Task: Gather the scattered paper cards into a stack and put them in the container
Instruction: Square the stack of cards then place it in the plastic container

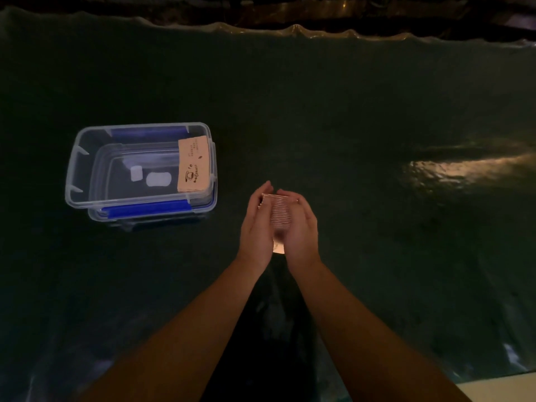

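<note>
A stack of tan paper cards (279, 212) stands on edge between my two palms, a little above the dark green table cover. My left hand (256, 224) presses its left side and my right hand (300, 227) presses its right side. One card corner pokes out below my wrists. To the left stands a clear plastic container (76, 166) with blue clips, open at the top. A stack of tan cards with a coffee cup print (193, 165) lies against its right wall inside.
The dark green cover (348, 126) spreads over the whole table, with a bright glare patch (464, 166) at the right. Its wavy far edge (290, 29) runs along the top. A pale strip (499, 387) shows at the bottom right corner.
</note>
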`<state>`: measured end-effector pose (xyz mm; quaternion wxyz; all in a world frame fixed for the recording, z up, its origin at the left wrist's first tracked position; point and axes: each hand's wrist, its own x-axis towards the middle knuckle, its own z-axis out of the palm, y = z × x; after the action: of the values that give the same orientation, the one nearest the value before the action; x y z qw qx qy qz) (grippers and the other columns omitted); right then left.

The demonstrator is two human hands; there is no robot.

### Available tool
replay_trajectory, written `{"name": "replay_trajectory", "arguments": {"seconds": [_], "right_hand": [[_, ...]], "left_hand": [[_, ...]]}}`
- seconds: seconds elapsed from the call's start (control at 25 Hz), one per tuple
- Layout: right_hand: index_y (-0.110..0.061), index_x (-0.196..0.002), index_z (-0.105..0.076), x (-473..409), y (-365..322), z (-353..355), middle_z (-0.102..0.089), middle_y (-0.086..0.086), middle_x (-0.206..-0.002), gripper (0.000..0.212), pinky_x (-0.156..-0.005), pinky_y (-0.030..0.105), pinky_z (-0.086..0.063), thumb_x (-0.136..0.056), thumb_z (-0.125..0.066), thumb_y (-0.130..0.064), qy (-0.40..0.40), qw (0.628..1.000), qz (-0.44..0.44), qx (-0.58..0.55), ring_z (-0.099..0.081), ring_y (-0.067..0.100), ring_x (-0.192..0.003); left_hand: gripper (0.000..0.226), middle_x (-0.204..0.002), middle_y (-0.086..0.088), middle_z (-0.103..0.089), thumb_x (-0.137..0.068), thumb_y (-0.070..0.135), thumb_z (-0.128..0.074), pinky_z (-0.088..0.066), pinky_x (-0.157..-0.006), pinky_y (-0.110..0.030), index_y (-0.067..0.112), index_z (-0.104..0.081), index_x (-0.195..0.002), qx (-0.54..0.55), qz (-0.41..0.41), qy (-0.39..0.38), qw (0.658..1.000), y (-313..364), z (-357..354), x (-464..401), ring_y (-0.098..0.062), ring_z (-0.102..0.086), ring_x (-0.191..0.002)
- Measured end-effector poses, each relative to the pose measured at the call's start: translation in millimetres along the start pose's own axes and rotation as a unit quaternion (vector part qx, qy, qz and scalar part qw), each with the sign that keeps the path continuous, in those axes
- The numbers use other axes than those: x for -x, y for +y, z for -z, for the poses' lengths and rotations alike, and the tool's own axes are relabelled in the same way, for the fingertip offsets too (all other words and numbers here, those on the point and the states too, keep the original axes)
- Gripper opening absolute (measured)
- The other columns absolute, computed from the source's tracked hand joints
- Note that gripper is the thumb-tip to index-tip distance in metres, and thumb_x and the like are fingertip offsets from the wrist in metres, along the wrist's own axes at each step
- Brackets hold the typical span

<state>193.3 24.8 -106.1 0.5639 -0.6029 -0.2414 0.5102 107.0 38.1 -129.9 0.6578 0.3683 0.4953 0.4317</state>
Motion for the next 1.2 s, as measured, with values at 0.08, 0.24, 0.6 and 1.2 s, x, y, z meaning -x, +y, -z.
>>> {"name": "replay_trajectory", "arguments": {"seconds": [0.08,0.24,0.6,1.2], "right_hand": [[-0.014,-0.116,-0.071,-3,0,2,-0.077,-0.013,-0.093,0.030,-0.067,0.022,-0.059,-0.106,-0.043,-0.020,-0.014,1.000,-0.006,0.005,-0.073,0.006,-0.087],[-0.009,-0.121,-0.068,-5,-2,2,-0.076,-0.018,-0.088,0.031,-0.062,0.015,-0.055,-0.108,-0.042,-0.020,-0.024,1.000,-0.013,0.011,-0.072,0.001,-0.082],[-0.014,-0.126,-0.065,-4,-4,-5,-0.073,0.015,-0.114,0.054,-0.072,0.026,-0.059,-0.109,-0.026,-0.049,-0.045,0.994,-0.080,0.066,-0.073,0.017,-0.093],[-0.050,-0.137,-0.040,32,-51,3,-0.053,-0.024,-0.130,0.085,-0.090,0.026,-0.049,-0.064,-0.083,-0.060,-0.230,0.880,0.072,0.409,-0.053,-0.005,-0.116]], "left_hand": [[0.056,-0.145,-0.002,-0.060,-0.102,0.055,-0.036,-0.057,-0.096,-0.032,0.031,-0.051,-0.151,0.025,0.003,-0.024,0.999,-1,0,0,-0.015,-0.066,-0.125],[0.060,-0.137,0.000,-0.065,-0.107,0.055,-0.025,-0.059,-0.088,-0.022,0.026,-0.049,-0.153,0.047,0.012,-0.034,0.998,1,-3,0,-0.010,-0.070,-0.119],[0.055,-0.094,0.001,-0.068,-0.088,0.069,-0.032,-0.052,-0.074,-0.016,0.026,-0.062,-0.103,-0.063,-0.065,0.106,0.990,-12,-8,1,-0.006,-0.069,-0.084],[0.053,-0.089,-0.006,-0.085,-0.086,0.082,-0.049,-0.065,-0.062,-0.047,0.045,-0.067,-0.120,0.315,0.159,0.214,0.911,65,29,7,-0.036,-0.077,-0.098]]}}
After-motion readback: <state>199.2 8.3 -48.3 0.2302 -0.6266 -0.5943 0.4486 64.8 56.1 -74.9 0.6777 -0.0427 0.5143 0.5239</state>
